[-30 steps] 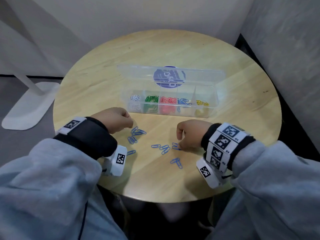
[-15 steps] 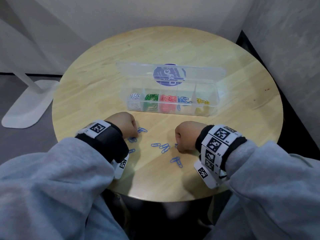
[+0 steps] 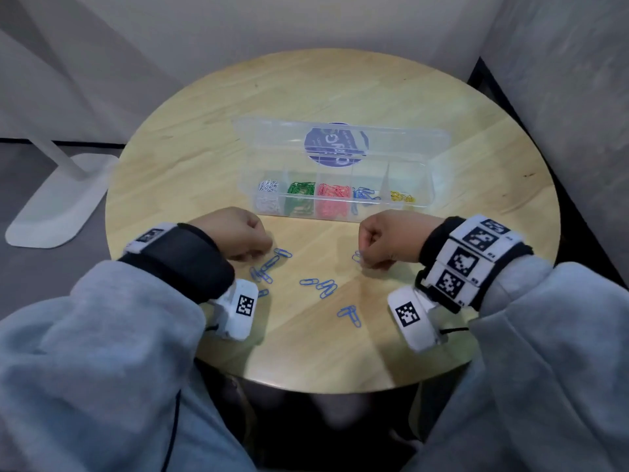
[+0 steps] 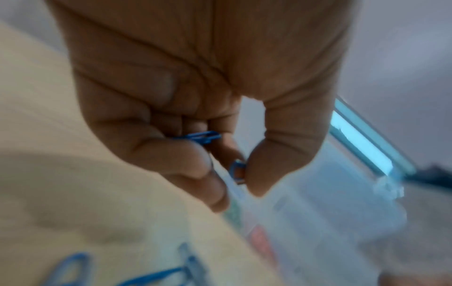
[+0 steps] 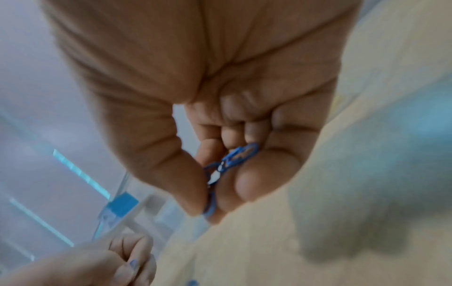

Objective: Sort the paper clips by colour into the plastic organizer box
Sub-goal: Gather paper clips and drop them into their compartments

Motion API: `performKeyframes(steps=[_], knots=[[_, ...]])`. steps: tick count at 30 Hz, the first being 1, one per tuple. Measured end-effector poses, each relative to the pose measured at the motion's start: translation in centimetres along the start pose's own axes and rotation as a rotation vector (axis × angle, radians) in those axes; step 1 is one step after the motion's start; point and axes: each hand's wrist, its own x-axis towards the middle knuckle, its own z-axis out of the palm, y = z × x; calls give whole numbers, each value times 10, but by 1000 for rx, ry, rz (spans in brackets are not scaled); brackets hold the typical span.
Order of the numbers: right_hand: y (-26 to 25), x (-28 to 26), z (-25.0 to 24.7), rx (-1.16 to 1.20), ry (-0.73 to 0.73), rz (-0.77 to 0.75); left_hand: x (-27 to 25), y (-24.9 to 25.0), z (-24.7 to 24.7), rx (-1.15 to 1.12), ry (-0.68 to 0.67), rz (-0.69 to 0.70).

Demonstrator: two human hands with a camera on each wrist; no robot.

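On the round tabletop [image 3: 340,352], head view: organizer box [image 3: 335,212] set crosswise just beyond both hands, lid open and leaning away, long axis running left to right. Five compartments, left to right: white, green, red, blue, yellow clips. Blue compartment [image 3: 366,195] fourth from the left, sparsely filled, lying ahead and slightly left of the right hand [image 3: 388,240], ahead and well right of the left hand [image 3: 235,233]; right hand judged nearer. Loose blue paper clips [image 3: 323,287] scattered on the wood between and just below the hands; no other colour left outside the box. Left wrist view, blurred: left hand curled, one blue clip [image 4: 201,137] trapped under the curled fingers, another [image 4: 236,171] pinched between thumb and fingertip; box wall just beyond. Right wrist view: right hand curled round a small bunch of blue clips [image 5: 229,164], pinched between thumb and fingers; exact count not readable. Next move judged a short forward carry to the fourth compartment.
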Motion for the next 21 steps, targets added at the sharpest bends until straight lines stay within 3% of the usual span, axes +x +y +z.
performKeyframes(steps=[5, 9, 11, 15, 17, 21], knots=[[3, -1, -5, 553, -92, -22, -14, 6, -19, -589, -2, 59], [2, 1, -1, 758, -159, 21, -22, 4, -26, -785, 14, 49], [1, 2, 1, 878, -145, 56, -22, 3, -24, -713, 24, 27], [-1, 2, 4, 996, -113, 81, -14, -2, -19, -315, 17, -15], [-3, 1, 6, 936, -91, 93, -11, -5, -15, -110, 7, -11], [-4, 3, 7, 645, -39, 125, -7, -7, 3, 315, 140, 31]])
